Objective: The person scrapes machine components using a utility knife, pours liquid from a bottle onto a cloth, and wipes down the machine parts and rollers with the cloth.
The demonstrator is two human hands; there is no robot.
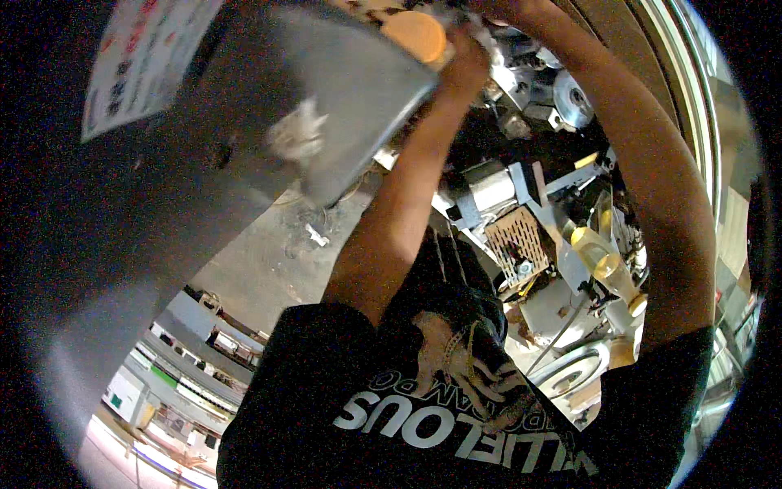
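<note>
Both of my arms reach up to the top of the view. My left hand (468,61) is beside a round orange disc-like thing (415,37), near the corner of a large grey metal panel (358,98). Blur and the hand's angle hide its fingers, so a grip cannot be made out. Farther right, my right hand (507,10) is cut off by the upper edge, its fingers out of sight. Past my hands lie shiny metal parts, among them a round silver disc (573,99).
Clutter fills the bench to the right: a perforated tan plate (521,240), a clear bottle with yellowish liquid (604,265) and a round white ring-shaped part (570,371). A printed sheet (147,61) hangs upper left. Concrete floor (273,253) and shelving (191,367) show lower left.
</note>
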